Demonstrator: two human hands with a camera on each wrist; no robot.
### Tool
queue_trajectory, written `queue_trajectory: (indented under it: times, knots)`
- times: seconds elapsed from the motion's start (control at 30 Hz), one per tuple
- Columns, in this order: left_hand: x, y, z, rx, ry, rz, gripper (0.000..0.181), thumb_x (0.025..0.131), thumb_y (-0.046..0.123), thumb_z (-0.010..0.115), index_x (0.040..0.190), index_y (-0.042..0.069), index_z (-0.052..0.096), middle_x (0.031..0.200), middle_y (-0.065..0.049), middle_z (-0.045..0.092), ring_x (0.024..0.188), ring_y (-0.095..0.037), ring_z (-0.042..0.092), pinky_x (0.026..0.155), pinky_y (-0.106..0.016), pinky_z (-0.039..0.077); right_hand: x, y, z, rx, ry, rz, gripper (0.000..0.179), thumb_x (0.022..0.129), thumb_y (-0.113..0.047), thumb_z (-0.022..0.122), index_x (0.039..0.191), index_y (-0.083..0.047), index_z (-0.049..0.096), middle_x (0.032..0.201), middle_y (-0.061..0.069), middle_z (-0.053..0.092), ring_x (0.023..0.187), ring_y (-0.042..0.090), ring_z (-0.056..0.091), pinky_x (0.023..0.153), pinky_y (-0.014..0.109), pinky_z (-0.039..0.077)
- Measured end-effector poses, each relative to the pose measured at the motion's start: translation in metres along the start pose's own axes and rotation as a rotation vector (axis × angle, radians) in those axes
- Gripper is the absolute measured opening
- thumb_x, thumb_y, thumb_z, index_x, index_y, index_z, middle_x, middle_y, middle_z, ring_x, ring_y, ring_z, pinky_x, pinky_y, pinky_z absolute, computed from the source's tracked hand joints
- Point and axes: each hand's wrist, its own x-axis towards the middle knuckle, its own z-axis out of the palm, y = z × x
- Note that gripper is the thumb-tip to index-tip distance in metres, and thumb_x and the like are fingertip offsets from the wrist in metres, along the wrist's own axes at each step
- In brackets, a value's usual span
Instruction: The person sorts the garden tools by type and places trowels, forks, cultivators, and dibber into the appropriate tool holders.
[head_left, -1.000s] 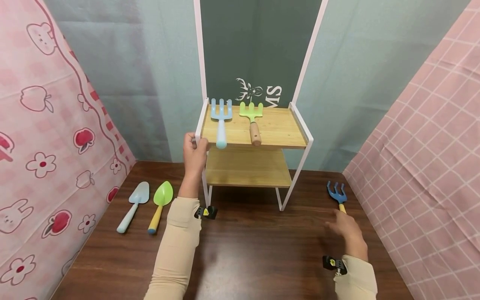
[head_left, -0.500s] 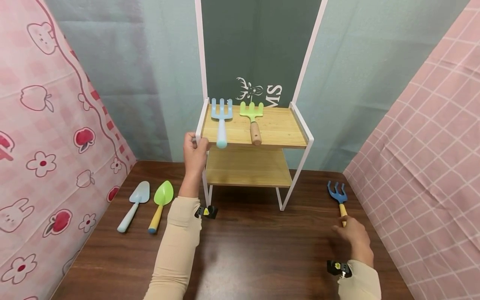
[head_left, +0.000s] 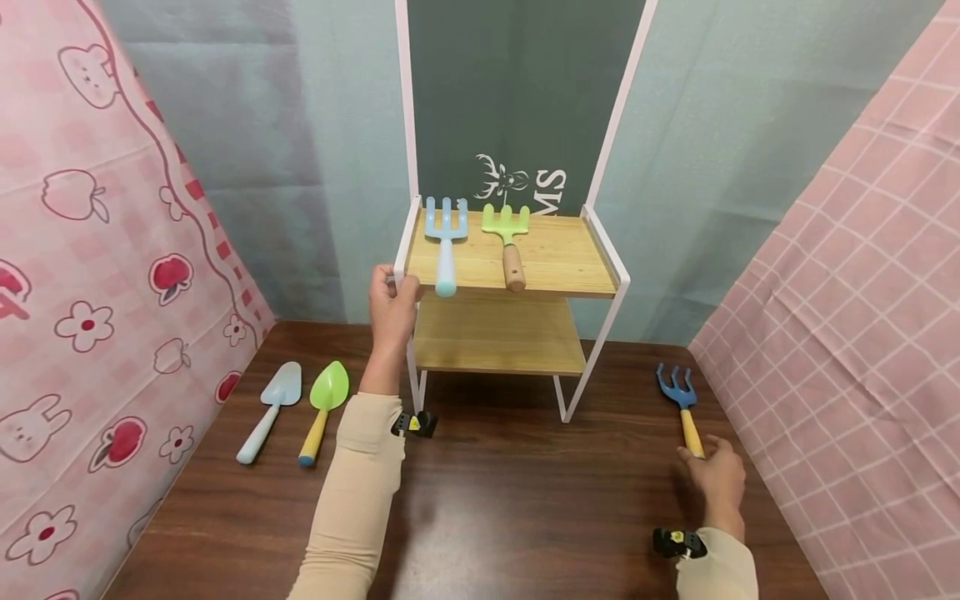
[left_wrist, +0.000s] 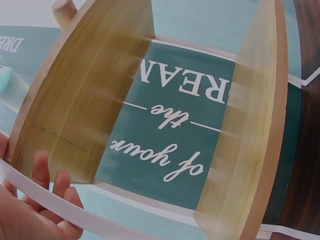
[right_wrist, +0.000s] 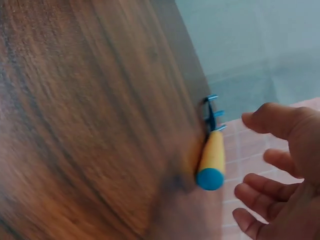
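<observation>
Head view: a dark wooden table [head_left: 517,517] spreads between a patterned pink cloth [head_left: 127,292] on the left and a gridded pink cloth [head_left: 847,292] on the right, a white-framed two-tier rack [head_left: 564,260] standing at its far middle. The left hand [head_left: 393,315], fingers curled, grips the rack at its near left corner. The right hand [head_left: 720,479], the nearer by far to the blue fork [head_left: 685,408], hangs just beside that tool's near end on the right of the table.

Two trowels, one pale-blue trowel [head_left: 275,402] and one green trowel [head_left: 323,408], lie at the left with blades far; a pale-blue fork [head_left: 446,260] and a green fork [head_left: 513,265] share the rack's top tier, side by side.

The blue fork rests on the table between the rack and the gridded pink cloth. From the right hand it lies to the far side and slightly left, its long axis running mostly near to far, tines [head_left: 677,377] away, yellow handle [head_left: 692,432] toward the palm. That line, by all appearances, is what any grip would turn on. The right hand's fingers [right_wrist: 257,192] are parted, loosely bent and have hold of nothing; the right wrist view shows a gap between them and the handle's blue end cap [right_wrist: 210,179].
</observation>
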Motion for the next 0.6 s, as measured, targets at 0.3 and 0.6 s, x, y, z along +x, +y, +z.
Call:
queue_trajectory:
  times: [0.3, 0.6]
  knots:
    - [0.0, -0.002, 0.002, -0.01, -0.003, 0.007, 0.011, 0.08, 0.008, 0.052, 0.089, 0.01, 0.046, 0.069, -0.005, 0.055, 0.068, -0.017, 0.054, 0.061, -0.029, 0.038, 0.005, 0.021, 0.021, 0.201, 0.108, 0.081, 0.072, 0.082, -0.022, 0.068, 0.133, 0.014, 0.032, 0.124, 0.038, 0.041, 0.112, 0.049, 0.039, 0.096, 0.053, 0.027]
    - [0.001, -0.003, 0.002, -0.014, 0.001, 0.007, 0.011, 0.08, 0.009, 0.052, 0.089, 0.01, 0.046, 0.068, -0.004, 0.055, 0.067, -0.016, 0.052, 0.061, -0.029, 0.037, 0.013, 0.034, 0.032, 0.254, 0.112, 0.156, 0.074, 0.083, -0.027, 0.067, 0.135, 0.012, 0.032, 0.119, 0.038, 0.043, 0.11, 0.047, 0.04, 0.094, 0.052, 0.029]
